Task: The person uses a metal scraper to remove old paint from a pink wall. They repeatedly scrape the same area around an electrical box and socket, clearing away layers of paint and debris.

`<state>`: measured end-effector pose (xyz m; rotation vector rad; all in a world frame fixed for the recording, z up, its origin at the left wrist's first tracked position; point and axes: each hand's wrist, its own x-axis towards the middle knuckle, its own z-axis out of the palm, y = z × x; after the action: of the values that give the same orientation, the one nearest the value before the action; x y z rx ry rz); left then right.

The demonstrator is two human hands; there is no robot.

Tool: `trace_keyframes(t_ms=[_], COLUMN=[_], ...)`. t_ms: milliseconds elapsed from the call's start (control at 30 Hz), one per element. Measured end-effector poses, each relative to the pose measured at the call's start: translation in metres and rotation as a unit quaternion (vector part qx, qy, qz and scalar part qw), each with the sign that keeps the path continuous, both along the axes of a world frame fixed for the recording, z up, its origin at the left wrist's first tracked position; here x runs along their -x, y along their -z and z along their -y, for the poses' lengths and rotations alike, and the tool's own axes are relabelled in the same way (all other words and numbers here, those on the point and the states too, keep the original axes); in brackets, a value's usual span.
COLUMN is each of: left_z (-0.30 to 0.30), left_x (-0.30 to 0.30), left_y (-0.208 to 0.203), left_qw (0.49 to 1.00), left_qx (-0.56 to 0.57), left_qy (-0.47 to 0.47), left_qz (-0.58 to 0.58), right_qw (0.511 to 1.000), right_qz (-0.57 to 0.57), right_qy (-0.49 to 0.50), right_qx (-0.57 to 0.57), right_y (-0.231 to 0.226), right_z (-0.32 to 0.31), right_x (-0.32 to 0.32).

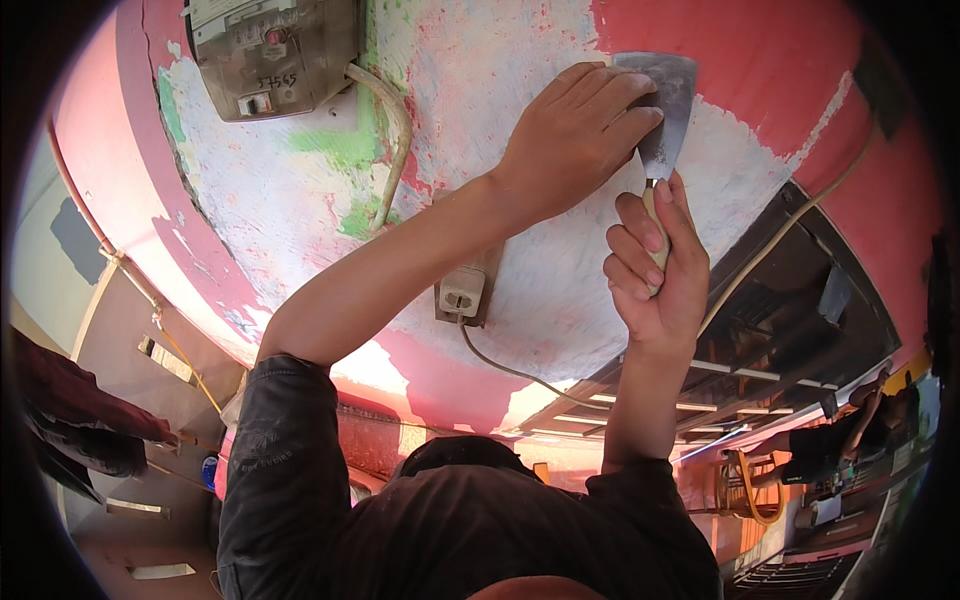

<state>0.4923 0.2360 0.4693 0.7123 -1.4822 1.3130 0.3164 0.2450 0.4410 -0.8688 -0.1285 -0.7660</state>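
Mid-scrape on the wall (560,300): my right hand (655,265) is closed around the scraper (665,105) handle, my left hand (580,130) lies flat over the blade just above it, and next I'd judge a firm push into the pink paint (740,50) beyond my fingertips.

Bright daylight fills the frame — strongest on the scraped pale patch of the wall (560,200) in the middle, where the plaster nearly washes out. A second overexposed patch sits low centre, just above the dark shoulders. The hands (620,190) are evenly lit, with only soft shadow beneath the forearms. Fisheye distortion bends the wall into a dome, and black vignette fills the corners. The right edge is cluttered, darker and slightly soft — detail there is hard to read.
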Motion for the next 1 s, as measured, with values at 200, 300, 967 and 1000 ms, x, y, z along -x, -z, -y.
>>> trace_keyframes(t_ms=[200, 300, 967, 1000], left_z=[0.015, 0.011, -0.005, -0.005], left_x=[-0.007, -0.010, -0.011, -0.011], left_y=[-0.004, -0.007, -0.024, -0.021], left_qw=[0.998, 0.997, 0.998, 0.998], left_qx=[0.021, 0.014, -0.047, -0.044], left_qy=[-0.025, -0.045, -0.046, -0.053], left_qz=[0.052, 0.060, -0.022, -0.013], right_qw=[0.999, 1.000, 0.995, 0.995], right_qz=[0.010, 0.007, -0.007, -0.003], right_qy=[0.012, 0.011, 0.093, 0.093], right_qx=[-0.030, -0.024, 0.041, 0.037], right_y=[0.005, 0.010, -0.008, -0.010], right_z=[-0.012, -0.005, -0.023, -0.023], right_x=[-0.015, -0.007, -0.042, -0.044])
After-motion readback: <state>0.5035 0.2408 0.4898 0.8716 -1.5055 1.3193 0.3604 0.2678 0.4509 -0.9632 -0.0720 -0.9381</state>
